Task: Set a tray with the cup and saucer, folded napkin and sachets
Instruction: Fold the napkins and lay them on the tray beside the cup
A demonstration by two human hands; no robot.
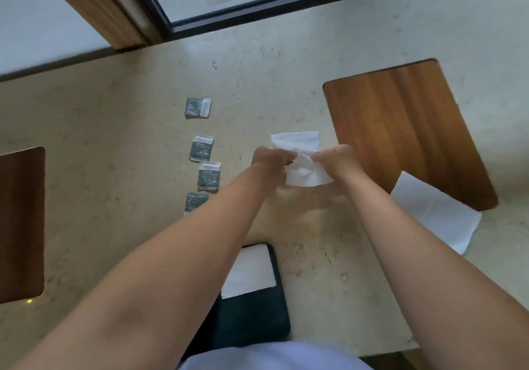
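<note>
Both my hands hold a white napkin (300, 155) just above the beige stone counter (114, 140). My left hand (270, 159) pinches its left side and my right hand (336, 157) pinches its right side, bunching the middle. Several grey sachets lie in a column to the left: one at the far end (198, 107), one in the middle (201, 147), one nearer (209, 176), and one (196, 201) partly hidden by my left forearm. A wooden tray (406, 129) lies to the right. No cup or saucer is in view.
A second white napkin (435, 212) lies unfolded over the tray's near corner. A dark tray (257, 318) with white paper (249, 272) on it sits near the counter's front edge. Another wooden board (21, 223) is at far left. A window frame runs behind the counter.
</note>
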